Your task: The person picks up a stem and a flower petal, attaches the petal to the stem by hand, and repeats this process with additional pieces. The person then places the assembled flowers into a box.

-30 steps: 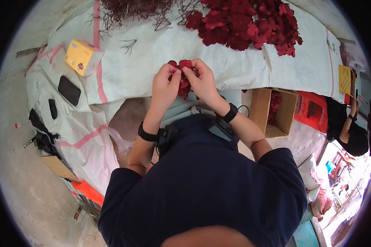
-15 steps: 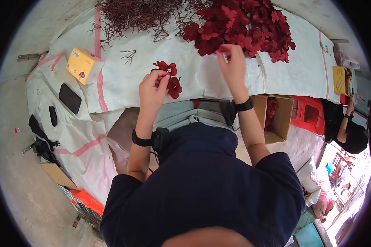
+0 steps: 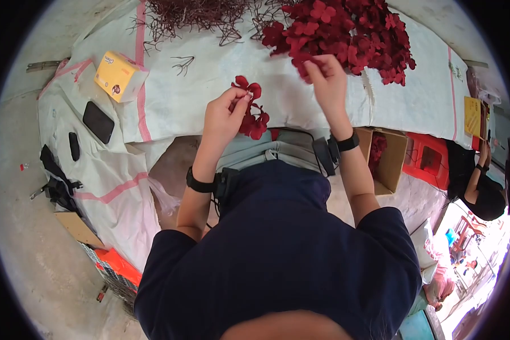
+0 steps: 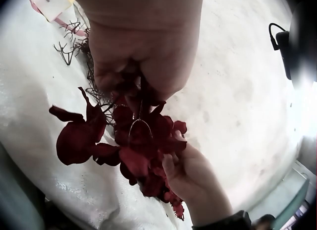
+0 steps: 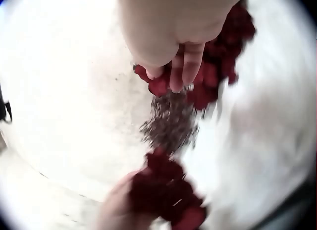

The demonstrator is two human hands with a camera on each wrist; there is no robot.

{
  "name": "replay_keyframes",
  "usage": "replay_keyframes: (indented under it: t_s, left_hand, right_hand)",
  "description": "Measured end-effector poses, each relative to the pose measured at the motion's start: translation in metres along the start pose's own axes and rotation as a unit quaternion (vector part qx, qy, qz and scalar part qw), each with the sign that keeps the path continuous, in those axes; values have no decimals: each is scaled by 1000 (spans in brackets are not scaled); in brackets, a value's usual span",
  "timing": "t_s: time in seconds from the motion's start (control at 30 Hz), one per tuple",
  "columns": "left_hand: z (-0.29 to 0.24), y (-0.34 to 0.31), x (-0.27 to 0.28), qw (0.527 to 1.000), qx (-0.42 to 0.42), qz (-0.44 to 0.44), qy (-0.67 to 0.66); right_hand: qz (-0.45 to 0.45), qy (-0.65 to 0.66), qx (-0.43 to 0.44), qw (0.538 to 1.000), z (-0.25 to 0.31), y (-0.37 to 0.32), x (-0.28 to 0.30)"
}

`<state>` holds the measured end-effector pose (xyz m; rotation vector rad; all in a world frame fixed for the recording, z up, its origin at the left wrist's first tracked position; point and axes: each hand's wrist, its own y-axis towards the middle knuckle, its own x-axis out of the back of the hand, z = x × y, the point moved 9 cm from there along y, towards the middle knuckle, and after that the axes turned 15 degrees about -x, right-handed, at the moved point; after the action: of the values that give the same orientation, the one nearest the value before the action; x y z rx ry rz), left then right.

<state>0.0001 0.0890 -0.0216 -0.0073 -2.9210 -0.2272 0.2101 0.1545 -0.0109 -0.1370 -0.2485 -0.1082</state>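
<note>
My left hand (image 3: 225,116) pinches a dark branching stem with several red artificial flowers (image 3: 255,126) on it, over the front of the white sheet. Bare forked ends of the stem (image 4: 140,122) show below the fingers in the left wrist view. To the right, my right hand (image 3: 330,85) pinches a loose red flower (image 3: 302,67) between thumb and fingers, in front of a big pile of red flowers (image 3: 351,37). In the right wrist view that flower (image 5: 158,85) sits at the fingertips, with the pile behind it.
A heap of bare brown stems (image 3: 192,14) lies at the back, one single stem (image 3: 183,65) nearer. A yellow box (image 3: 116,73), a phone (image 3: 98,122) and a small black object (image 3: 74,146) lie left. Below the right edge stand a cardboard box (image 3: 392,164) and a red stool (image 3: 428,158).
The hands were together at the flowers, then parted. My right hand went right to the pile and now has a loose flower, slightly back from the pile. The left kept its stem.
</note>
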Motion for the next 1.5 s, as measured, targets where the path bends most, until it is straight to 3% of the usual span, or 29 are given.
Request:
replay_keyframes:
  t_s: [0.07, 0.37, 0.53, 0.73, 1.03, 1.5]
  left_hand:
    - [-3, 2, -3, 1000, -7, 5, 17]
    - [-15, 1, -1, 998, -28, -26, 56]
    - [-18, 0, -9, 998, -36, 4, 53]
    - [-18, 0, -8, 1000, -19, -23, -8]
    - [-19, -1, -6, 996, -7, -73, -50]
    - [-13, -3, -4, 996, -15, -79, -27]
  right_hand:
    - [146, 185, -149, 960, -11, -17, -39]
    - [181, 157, -167, 956, -8, -47, -79]
    - [173, 133, -144, 965, -1, -49, -75]
    - [181, 113, -116, 970, 3, -52, -78]
    - [203, 173, -167, 949, -2, -54, -81]
    - [172, 44, -48, 983, 18, -54, -76]
